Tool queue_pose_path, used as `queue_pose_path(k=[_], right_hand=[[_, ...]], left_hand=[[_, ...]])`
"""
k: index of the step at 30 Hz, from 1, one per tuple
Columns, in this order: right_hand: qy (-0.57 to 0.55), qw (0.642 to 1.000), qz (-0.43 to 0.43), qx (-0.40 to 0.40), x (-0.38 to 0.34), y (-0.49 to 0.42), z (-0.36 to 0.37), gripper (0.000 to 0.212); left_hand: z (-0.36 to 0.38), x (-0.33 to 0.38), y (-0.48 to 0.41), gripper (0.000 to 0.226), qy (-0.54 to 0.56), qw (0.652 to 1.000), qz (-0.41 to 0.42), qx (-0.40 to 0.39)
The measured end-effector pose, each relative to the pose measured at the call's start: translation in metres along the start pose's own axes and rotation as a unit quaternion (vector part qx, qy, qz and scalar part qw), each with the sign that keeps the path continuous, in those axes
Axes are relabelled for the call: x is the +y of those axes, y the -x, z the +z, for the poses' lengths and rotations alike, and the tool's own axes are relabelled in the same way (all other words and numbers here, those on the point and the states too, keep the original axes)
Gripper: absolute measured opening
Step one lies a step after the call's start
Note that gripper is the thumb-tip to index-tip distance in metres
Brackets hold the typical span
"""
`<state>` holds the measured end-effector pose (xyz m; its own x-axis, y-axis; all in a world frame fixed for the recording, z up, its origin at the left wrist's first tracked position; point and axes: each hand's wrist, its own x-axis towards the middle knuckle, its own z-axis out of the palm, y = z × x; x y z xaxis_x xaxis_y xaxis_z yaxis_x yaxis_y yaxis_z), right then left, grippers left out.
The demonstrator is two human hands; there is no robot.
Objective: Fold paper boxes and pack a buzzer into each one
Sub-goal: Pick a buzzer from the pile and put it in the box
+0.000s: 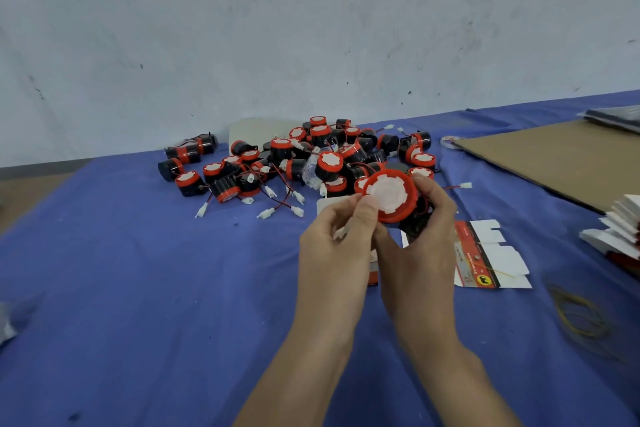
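The buzzer (391, 196), white face up, is held above the middle of the worktop (138, 288). Its black body is mostly hidden in the curled fingers of the right hand (419, 253), and the left hand (336, 246) pinches its rim. A flat box (491, 256) lies half-covered beneath. The buzzer pile (311, 156) sits toward the far edge.

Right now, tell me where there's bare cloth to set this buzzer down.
Bare: the cloth left of the held buzzer, in front of the pile. Crowded: the right, with flat box, rubber bands and box stack.
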<state>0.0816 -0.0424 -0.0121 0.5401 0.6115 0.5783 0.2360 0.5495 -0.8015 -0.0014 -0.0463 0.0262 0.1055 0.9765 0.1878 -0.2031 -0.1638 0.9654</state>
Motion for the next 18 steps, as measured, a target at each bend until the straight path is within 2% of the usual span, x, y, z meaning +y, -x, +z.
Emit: queue_pose_path(k=[3,5,7,9,11,13,15,18], right_hand=[[0.036,0.998,-0.016,-0.053,0.0,0.003,0.002,0.068],[0.041,0.992,-0.014,-0.116,-0.002,0.004,-0.001,0.061],[0.053,0.988,-0.015,-0.145,-0.001,0.001,-0.008,0.064],[0.062,0.992,0.0,-0.109,0.005,-0.007,-0.019,0.064],[0.063,0.991,0.058,-0.098,0.015,-0.016,-0.03,0.063],[0.061,0.974,0.14,-0.165,0.027,-0.02,-0.038,0.072],[0.096,0.939,0.196,-0.265,0.039,-0.021,-0.04,0.083],[0.168,0.899,0.197,-0.352,0.051,-0.016,-0.034,0.1]], left_hand=[[-0.005,0.0,-0.008,0.016,0.024,0.999,-0.008,0.042],[-0.013,0.004,-0.015,0.017,0.064,0.996,-0.025,0.052],[-0.025,0.009,-0.024,0.02,0.065,0.996,-0.011,0.065],[-0.037,0.01,-0.032,0.018,-0.028,0.995,0.03,0.088],[-0.046,0.009,-0.035,0.017,-0.127,0.986,0.046,0.097],[-0.05,0.007,-0.034,0.015,-0.194,0.976,0.034,0.094],[-0.05,0.007,-0.032,0.013,-0.258,0.961,0.024,0.092],[-0.046,0.007,-0.03,0.011,-0.326,0.94,0.027,0.091]])
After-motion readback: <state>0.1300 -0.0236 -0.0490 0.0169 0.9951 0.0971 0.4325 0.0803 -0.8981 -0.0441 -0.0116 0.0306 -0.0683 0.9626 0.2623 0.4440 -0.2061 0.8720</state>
